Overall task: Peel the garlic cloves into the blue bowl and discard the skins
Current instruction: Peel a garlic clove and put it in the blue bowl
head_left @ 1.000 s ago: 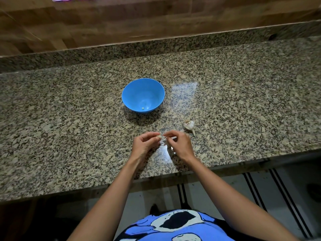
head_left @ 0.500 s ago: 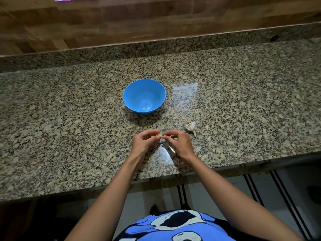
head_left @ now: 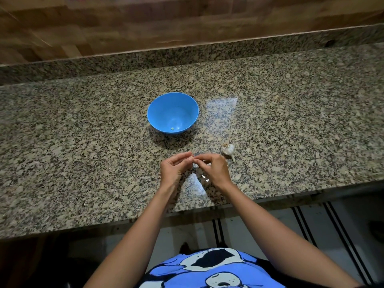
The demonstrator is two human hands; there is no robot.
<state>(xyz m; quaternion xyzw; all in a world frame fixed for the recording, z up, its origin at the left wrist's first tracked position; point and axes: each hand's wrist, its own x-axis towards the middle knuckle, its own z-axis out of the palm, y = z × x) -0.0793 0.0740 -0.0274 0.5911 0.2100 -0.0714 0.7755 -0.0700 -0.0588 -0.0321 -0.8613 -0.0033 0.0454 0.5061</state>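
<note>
Progress looks early to me. One small peeled clove [head_left: 172, 128] lies on the bottom of the bowl [head_left: 172, 112], which stands on the tabletop [head_left: 83, 152] at 12 o'clock from my grips, near but apart from them.

The left grip [head_left: 174, 169] and right grip [head_left: 215, 170] meet fingertip to fingertip just above the tabletop. Both have curled fingers pinching one tiny clove [head_left: 193, 161] between them. It is too small for me to tell how much skin is on it, so I judge the step in hand to be peeling a second one.

The bulb [head_left: 228, 149] lies on its side at 2 o'clock from the right grip, just beside it and untouched. It looks mostly whole, so I reckon many cloves are left.

A thin pale scrap [head_left: 204, 178] at 6 o'clock from the pinch may be shed skin, but I cannot be sure. No bin shows, so I take discarding as not yet done.

Writing: none that I can read. The shirt [head_left: 207, 271] at the bottom edge carries a cartoon print with no letters visible.
</note>
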